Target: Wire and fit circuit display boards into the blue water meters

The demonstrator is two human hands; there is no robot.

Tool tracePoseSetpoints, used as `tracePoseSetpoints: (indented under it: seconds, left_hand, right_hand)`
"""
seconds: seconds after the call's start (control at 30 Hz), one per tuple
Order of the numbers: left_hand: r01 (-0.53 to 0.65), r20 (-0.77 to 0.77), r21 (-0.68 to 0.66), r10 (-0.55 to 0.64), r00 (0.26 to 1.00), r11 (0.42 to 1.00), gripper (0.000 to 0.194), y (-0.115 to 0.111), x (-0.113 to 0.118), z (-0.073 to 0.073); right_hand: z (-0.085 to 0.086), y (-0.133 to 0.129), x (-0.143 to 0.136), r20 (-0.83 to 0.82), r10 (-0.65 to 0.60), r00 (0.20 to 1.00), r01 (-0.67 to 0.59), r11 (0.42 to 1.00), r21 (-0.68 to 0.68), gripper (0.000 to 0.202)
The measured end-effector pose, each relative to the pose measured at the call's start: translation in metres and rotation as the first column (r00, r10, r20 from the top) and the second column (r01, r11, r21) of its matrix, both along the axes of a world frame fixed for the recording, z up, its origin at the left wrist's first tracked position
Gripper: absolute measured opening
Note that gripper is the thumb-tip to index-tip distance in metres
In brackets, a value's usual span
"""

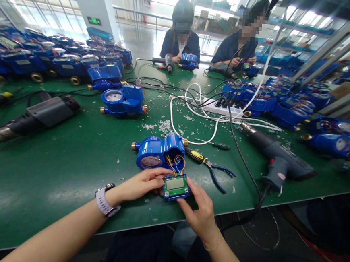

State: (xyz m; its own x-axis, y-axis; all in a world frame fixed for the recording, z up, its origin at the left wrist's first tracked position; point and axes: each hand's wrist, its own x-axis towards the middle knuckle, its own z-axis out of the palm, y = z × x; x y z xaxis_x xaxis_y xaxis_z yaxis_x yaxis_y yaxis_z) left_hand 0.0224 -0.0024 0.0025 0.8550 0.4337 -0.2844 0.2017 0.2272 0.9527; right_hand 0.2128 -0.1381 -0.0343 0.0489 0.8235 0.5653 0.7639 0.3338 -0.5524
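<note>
A green circuit board with a small grey display sits in a blue frame near the table's front edge. My right hand grips its right side between thumb and fingers. At its left edge is my left hand, its fingers closed against the board and partly hidden behind it. Thin coloured wires run from the board into the open housing of a blue water meter, which lies just beyond my hands with its round dial facing me. Yellow-and-black pliers with blue handles lie to the right of the meter.
Heat guns lie at left and right. A screwdriver, a white power strip and looping cables are beyond the pliers. Another blue meter stands ahead; many more line both sides. Two people work across the green table.
</note>
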Motion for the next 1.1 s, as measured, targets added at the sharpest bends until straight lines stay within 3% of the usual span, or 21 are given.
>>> tracePoseSetpoints:
  seconds: [0.13, 0.27, 0.4, 0.57, 0.77, 0.87, 0.97, 1.1]
  left_hand:
    - [0.075, 0.111, -0.041, -0.07, 0.991, 0.996, 0.064, -0.004, 0.0, 0.002]
    - [0.04, 0.083, -0.003, -0.04, 0.996, 0.999, 0.064, -0.007, 0.0, 0.003]
    - [-0.015, 0.026, 0.149, 0.011, 1.0, 0.989, 0.061, -0.007, 0.001, 0.001]
    - [-0.116, 0.01, 0.341, 0.12, 0.993, 0.933, 0.05, -0.002, 0.01, -0.005]
    - [-0.247, 0.084, 0.404, 0.233, 0.969, 0.881, 0.046, 0.0, 0.026, -0.016]
    - [-0.314, 0.115, 0.43, 0.294, 0.949, 0.847, 0.046, 0.003, 0.031, -0.019]
    - [-0.322, 0.106, 0.479, 0.31, 0.945, 0.817, 0.044, 0.007, 0.031, -0.018]
    - [-0.277, 0.079, 0.513, 0.277, 0.958, 0.812, 0.044, 0.011, 0.028, -0.025]
  right_hand:
    - [-0.001, 0.0, 0.0, -0.032, -0.015, 0.999, 0.014, 1.0, -0.022, 0.059]
    - [-0.001, 0.0, -0.001, -0.05, -0.044, 0.998, 0.042, 0.998, -0.053, 0.057]
    - [-0.001, 0.0, -0.002, -0.038, -0.092, 0.995, 0.089, 0.993, -0.072, 0.057]
    - [-0.001, 0.005, -0.002, 0.003, -0.148, 0.989, 0.148, 0.984, -0.096, 0.06]
    - [-0.01, 0.011, -0.002, -0.008, -0.218, 0.976, 0.214, 0.961, -0.176, 0.075]
    - [-0.014, 0.011, 0.0, -0.094, -0.248, 0.964, 0.229, 0.957, -0.177, 0.07]
    - [-0.009, 0.008, 0.016, -0.257, -0.386, 0.886, 0.361, 0.922, -0.141, 0.055]
    - [0.012, -0.005, 0.078, -0.385, -0.613, 0.69, 0.637, 0.767, -0.08, 0.057]
